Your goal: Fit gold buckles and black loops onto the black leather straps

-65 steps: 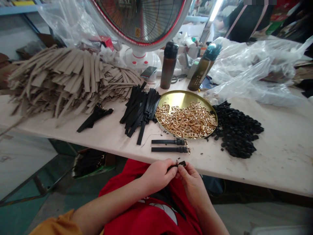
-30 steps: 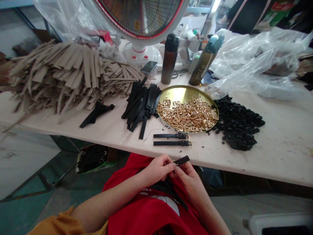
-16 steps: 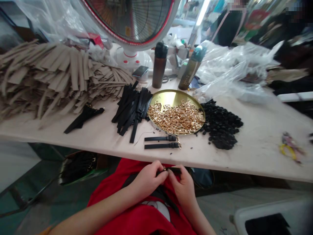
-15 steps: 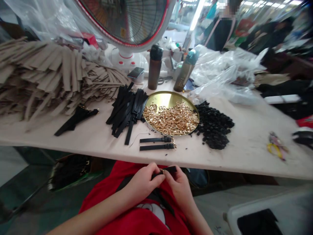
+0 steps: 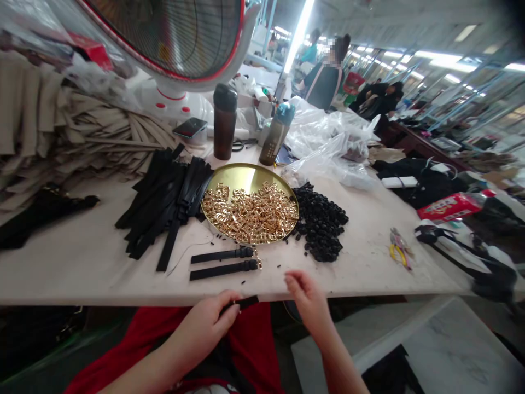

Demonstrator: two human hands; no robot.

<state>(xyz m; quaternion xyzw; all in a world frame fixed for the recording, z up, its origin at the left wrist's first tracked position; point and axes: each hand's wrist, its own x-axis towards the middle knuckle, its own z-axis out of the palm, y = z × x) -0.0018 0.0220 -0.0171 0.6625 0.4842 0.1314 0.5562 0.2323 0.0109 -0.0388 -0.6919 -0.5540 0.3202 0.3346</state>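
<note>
My left hand [image 5: 211,323] is closed around a short black strap [image 5: 248,301] at the table's front edge, above my lap. One end of the strap sticks out to the right of my fingers. My right hand [image 5: 308,302] is raised apart from it over the edge, fingers loosely bent and slightly apart, with nothing visible in them. Nearest to it beyond is a heap of small black loops [image 5: 322,221]. Two black straps with gold buckles [image 5: 223,268] lie side by side before a round gold tray [image 5: 246,174] of gold buckles [image 5: 254,213].
Left of the tray lies a pile of black strips [image 5: 158,202], with beige strips [image 5: 98,131] farther left. A fan [image 5: 176,101], a dark bottle [image 5: 225,123] and a grey bottle [image 5: 274,137] stand behind. Yellow-handled pliers [image 5: 398,250] rest at the right. A person [image 5: 324,82] stands far back.
My right hand has let go of the strap and moved up and right, away from my left hand. The left keeps hold of the strap. The view has swung right.
</note>
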